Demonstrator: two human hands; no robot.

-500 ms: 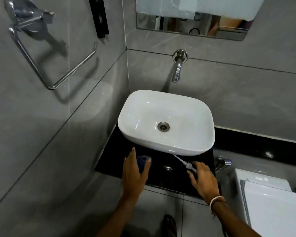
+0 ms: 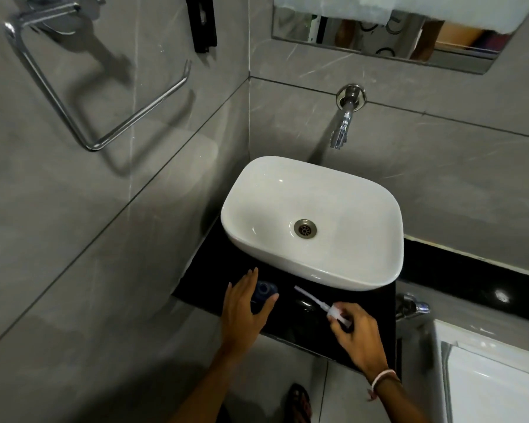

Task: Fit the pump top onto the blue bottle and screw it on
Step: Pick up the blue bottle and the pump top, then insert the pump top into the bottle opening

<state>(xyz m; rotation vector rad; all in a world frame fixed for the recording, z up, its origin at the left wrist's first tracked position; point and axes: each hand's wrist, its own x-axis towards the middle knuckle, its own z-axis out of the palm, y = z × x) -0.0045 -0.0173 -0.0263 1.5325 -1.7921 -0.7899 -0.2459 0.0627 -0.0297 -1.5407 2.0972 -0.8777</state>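
Observation:
The blue bottle [image 2: 264,290] stands upright on the black counter [image 2: 376,340] in front of the white basin; I see its open neck from above. My left hand [image 2: 245,309] wraps around its left and near side, thumb on the right. The white pump top [image 2: 333,311] has a long thin dip tube pointing up and left toward the bottle. My right hand [image 2: 359,337] pinches the pump's collar and head, holding it tilted just above the counter, a hand's width right of the bottle.
A white basin [image 2: 312,221] fills the counter behind the hands, under a chrome wall tap [image 2: 344,123]. A chrome towel ring [image 2: 104,96] hangs on the left wall. A chrome valve [image 2: 413,306] and a white appliance [image 2: 489,377] are at right. Grey floor tiles lie below.
My right hand has closed on the pump top and lifted it slightly off the counter. My left hand has stayed around the bottle.

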